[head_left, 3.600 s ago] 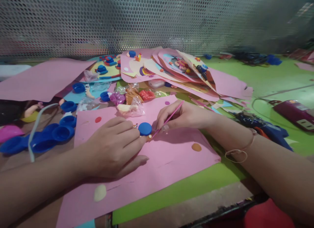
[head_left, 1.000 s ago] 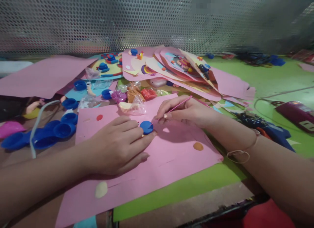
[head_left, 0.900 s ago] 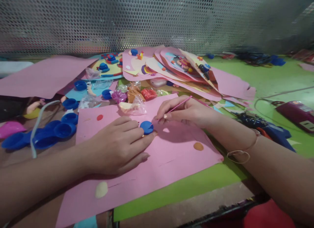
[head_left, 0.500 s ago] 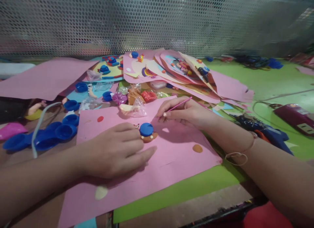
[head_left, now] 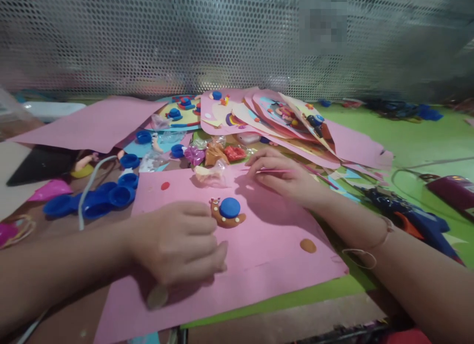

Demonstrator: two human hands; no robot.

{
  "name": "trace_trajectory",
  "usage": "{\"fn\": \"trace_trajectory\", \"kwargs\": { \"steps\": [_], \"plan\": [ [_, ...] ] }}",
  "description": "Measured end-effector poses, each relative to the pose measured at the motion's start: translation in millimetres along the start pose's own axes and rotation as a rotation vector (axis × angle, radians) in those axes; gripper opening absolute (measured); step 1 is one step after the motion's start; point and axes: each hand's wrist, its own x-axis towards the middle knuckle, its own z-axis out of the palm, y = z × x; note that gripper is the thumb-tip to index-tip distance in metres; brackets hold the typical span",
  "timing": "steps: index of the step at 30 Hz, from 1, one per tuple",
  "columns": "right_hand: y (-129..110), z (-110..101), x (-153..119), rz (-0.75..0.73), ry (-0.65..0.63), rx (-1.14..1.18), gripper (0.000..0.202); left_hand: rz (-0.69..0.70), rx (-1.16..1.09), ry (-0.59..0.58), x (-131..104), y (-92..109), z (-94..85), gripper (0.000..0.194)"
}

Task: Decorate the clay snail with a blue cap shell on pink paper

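Snail (head_left: 229, 209) on pink paper (head_left: 274, 257) likely wants light touches from the thin stick (head_left: 276, 171) clamped in the right hand (head_left: 287, 178), though I cannot tell the grip of the left hand (head_left: 179, 243).

Green-and-brown table (head_left: 414, 141) held a pink sheet (head_left: 259, 252) at ctr., w/ blue cups (head_left: 98, 203) L, navy tool (head_left: 427, 223) & maroon device (head_left: 454, 193) R.

Clay snail (head_left: 226, 222) on pink sheet (head_left: 266, 255): brown body, pale dots, blue disc shell (head_left: 230, 207). Person's left hand (head_left: 181, 245) just beside it, fingers curled, palm side hidden. Right hand (head_left: 283, 178), farther off, holds thin pink stick (head_left: 276, 171). Bagged clay (head_left: 212, 174) at sheet's far edge; blue cups (head_left: 121, 196) left; perforated screen (head_left: 166, 43) behind.
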Motion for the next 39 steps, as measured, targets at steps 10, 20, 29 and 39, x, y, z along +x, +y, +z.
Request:
{"fn": "trace_trajectory", "kwargs": {
  "steps": [10, 20, 29, 39],
  "plan": [
    [4.6, 4.6, 0.5, -0.072, 0.007, -0.28, 0.017, -0.635, -0.013, 0.166, -13.7, -26.4, 12.3, 0.025],
    [3.1, 4.4, 0.3, -0.054, -0.002, -0.248, 0.016, -0.666, -0.1, 0.104, -12.6, -24.1, 17.0, 0.024],
    [-24.3, 15.4, -0.6, 0.217, 0.139, 0.151, 0.014, -0.673, -0.121, 0.083, -11.6, -24.3, 13.8, 0.02],
    [-28.9, 35.0, -2.1, 0.077, 0.079, -0.014, 0.015, -0.633, -0.125, 0.08, -10.2, -25.8, 16.3, 0.022]
  ]
}}
